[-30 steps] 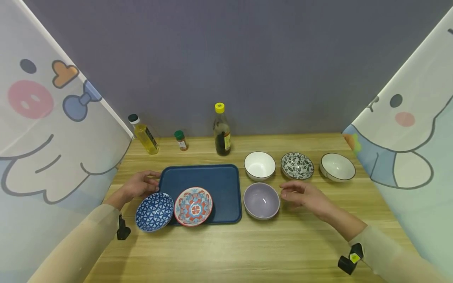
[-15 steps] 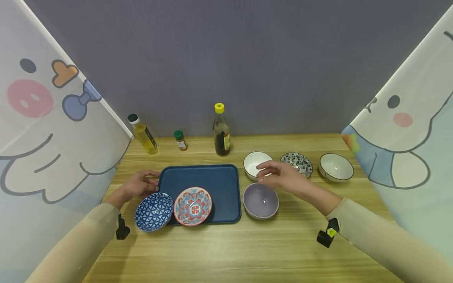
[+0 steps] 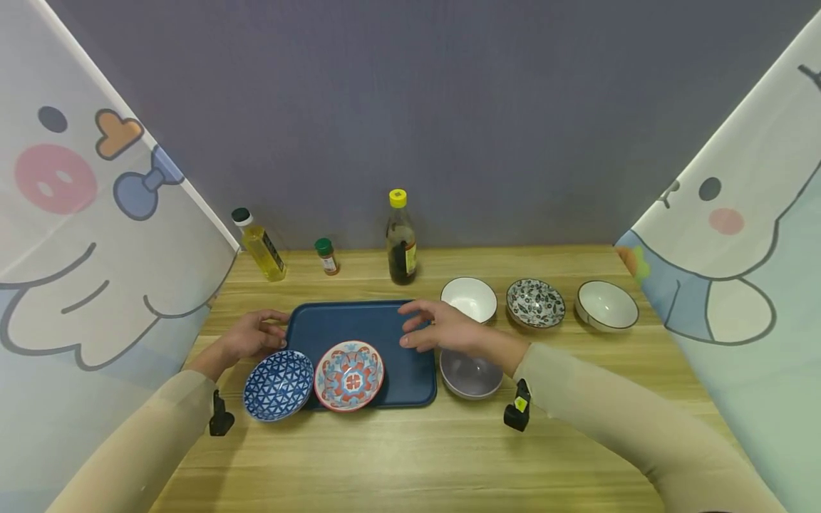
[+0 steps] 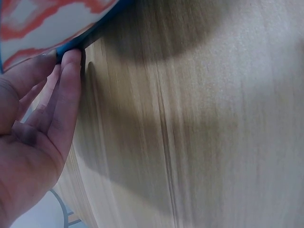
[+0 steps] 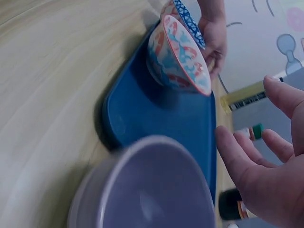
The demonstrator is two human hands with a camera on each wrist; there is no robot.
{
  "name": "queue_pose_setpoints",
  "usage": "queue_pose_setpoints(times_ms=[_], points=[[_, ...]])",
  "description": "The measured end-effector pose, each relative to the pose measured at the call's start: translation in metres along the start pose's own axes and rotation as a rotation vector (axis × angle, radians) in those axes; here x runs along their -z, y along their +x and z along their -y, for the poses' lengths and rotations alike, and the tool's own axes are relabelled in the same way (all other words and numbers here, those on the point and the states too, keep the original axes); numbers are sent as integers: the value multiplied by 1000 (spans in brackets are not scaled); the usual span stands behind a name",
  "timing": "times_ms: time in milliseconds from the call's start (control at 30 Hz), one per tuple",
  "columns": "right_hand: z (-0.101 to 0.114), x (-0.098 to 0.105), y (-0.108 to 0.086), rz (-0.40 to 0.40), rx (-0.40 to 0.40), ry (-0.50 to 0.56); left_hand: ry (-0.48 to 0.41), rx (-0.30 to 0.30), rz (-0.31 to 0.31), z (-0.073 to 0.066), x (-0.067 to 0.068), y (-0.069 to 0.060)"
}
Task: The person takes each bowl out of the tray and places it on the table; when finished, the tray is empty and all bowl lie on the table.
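I've got my right hand (image 3: 445, 329) spread above the tray (image 3: 346, 317), red-patterned bowl (image 3: 350, 375) to its left, purple bowl (image 3: 471, 374) below its wrist. Left hand (image 3: 253, 335) at tray's left rim, blue bowl (image 3: 279, 385) beside it; can't tell if pinching.

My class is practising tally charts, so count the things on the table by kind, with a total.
6 bowls: blue bowl, red-rimmed bowl, purple bowl, floral bowl, left white bowl, right white bowl
1 tray
2 bottles: black-capped bottle, yellow-capped bottle
1 jar
Total: 10
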State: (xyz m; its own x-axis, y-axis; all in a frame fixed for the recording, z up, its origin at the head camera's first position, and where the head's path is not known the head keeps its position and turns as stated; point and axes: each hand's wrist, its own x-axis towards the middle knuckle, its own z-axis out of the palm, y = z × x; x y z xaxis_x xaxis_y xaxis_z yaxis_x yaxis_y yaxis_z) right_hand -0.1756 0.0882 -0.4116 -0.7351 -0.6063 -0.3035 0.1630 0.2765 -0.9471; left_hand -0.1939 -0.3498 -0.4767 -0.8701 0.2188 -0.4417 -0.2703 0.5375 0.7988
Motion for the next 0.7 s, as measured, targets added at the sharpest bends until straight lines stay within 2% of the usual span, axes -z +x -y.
queue_pose_setpoints(times_ms=[133, 333, 500, 700], points=[[-2, -15, 15, 44, -47, 60, -7, -1, -2, 1, 0, -1], [-8, -34, 31, 70, -115, 127, -17, -7, -4, 1, -1, -2], [-15, -50, 37, 81, -164, 143, -26, -11, 0, 3, 0, -1], [-22, -64, 40, 70, -185, 179, -41, -7, 2, 3, 0, 0]])
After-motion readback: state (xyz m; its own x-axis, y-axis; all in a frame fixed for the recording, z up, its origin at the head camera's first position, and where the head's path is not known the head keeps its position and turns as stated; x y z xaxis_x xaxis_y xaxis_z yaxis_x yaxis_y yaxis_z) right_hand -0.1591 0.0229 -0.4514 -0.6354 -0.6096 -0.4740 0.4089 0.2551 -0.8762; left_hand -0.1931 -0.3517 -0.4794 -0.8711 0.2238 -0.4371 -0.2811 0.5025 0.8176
